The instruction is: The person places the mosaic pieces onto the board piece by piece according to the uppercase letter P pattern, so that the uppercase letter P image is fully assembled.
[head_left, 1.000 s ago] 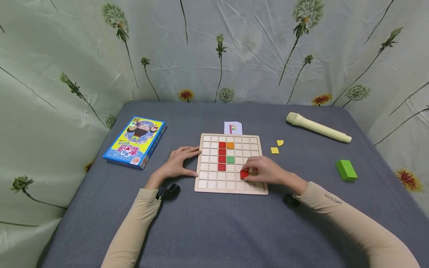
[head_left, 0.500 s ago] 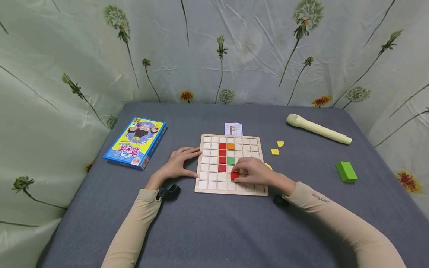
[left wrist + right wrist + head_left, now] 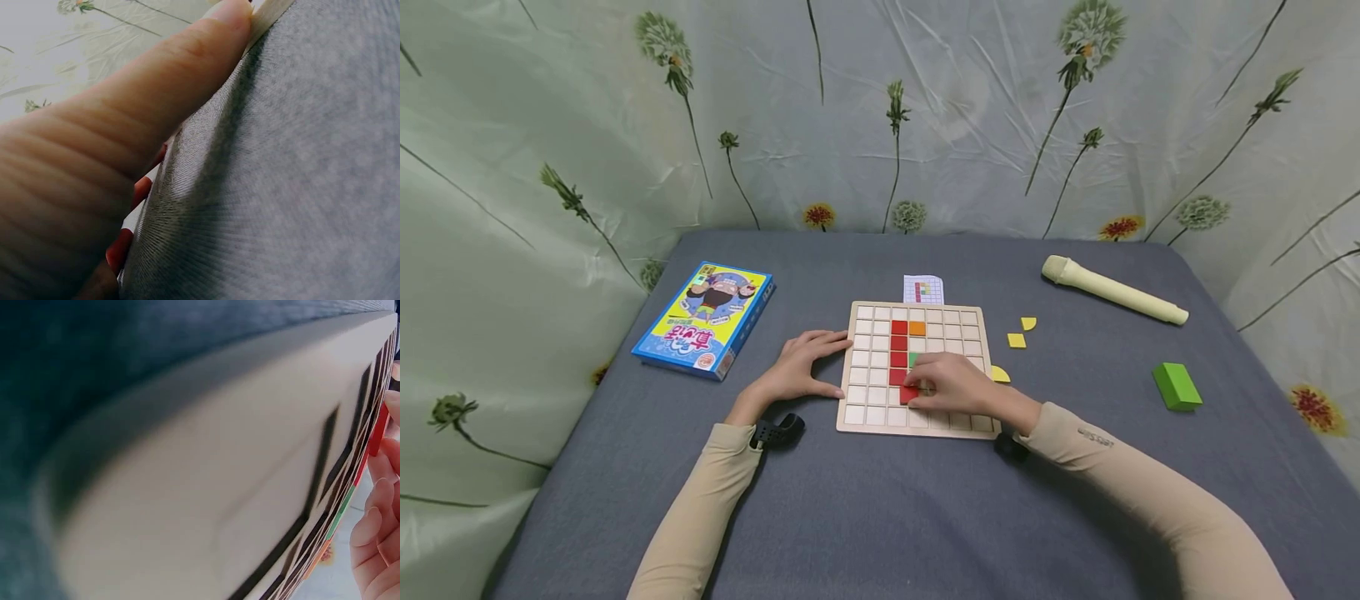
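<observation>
A wooden grid board (image 3: 859, 421) lies on the table. My left hand (image 3: 800, 367) rests beside it, thumb and fingers spread, their tips touching its left edge. Between thumb and fingers, my right hand (image 3: 958, 385) pinches a red square tile (image 3: 907, 396), slightly tilted, just under a column of red tiles (image 3: 898, 342) on the board. An orange tile (image 3: 917, 328) sits right of the top red one. The green tile (image 3: 913, 359) is partly covered by my right hand. In the right wrist view, the pinched red tile (image 3: 379, 428) shows at the right edge near my fingertips.
A small pattern card (image 3: 923, 289) lies behind the board. To the right are a yellow square (image 3: 1017, 341), a yellow quarter-round (image 3: 1028, 323), a yellow rounded piece (image 3: 1000, 375), a green block (image 3: 1177, 387) and a pale microphone (image 3: 1112, 289). A blue-yellow box (image 3: 703, 319) lies left.
My right hand has slid leftward over the board with the red tile, to below the red column. A yellow rounded piece has come into view behind it. My left hand stays put.
</observation>
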Demonstrator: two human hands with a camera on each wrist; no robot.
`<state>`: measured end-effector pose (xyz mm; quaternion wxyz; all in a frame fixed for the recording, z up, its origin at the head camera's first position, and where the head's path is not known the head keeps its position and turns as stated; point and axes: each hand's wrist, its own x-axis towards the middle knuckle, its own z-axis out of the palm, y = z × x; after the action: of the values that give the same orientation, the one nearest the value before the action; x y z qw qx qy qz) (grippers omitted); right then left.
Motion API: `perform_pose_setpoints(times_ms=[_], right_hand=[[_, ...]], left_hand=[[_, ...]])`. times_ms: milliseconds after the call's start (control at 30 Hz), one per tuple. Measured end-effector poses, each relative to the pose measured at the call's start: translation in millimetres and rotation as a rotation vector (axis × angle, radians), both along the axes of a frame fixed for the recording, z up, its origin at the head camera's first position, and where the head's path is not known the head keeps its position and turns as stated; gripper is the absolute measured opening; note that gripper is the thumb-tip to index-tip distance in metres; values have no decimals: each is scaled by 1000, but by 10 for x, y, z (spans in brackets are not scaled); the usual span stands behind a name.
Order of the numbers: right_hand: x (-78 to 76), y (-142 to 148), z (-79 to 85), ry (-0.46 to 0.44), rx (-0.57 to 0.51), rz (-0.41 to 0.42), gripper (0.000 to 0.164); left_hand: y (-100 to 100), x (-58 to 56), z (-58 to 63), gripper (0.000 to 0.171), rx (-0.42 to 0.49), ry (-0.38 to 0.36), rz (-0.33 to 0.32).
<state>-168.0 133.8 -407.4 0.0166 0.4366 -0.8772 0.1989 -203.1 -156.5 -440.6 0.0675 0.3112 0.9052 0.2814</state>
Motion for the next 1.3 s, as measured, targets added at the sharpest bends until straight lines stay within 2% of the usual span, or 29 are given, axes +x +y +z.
perform_pose_setpoints(times_ms=[467, 733, 900, 1167, 1300], right_hand=[[-10, -142, 17, 6, 39, -21, 17], [-7, -175, 27, 14, 44, 3, 17], [-16, -108, 55, 6, 44, -20, 15], [-69, 85, 113, 56, -18, -54, 10], [-82, 186, 135, 33, -28, -88, 10]], left_hand=[[12, -8, 13, 83, -10, 10, 7], [11, -3, 14, 83, -10, 11, 2], [13, -1, 8, 83, -6, 11, -1], [15, -2, 1, 83, -3, 13, 2], [9, -3, -7, 83, -4, 15, 4]])
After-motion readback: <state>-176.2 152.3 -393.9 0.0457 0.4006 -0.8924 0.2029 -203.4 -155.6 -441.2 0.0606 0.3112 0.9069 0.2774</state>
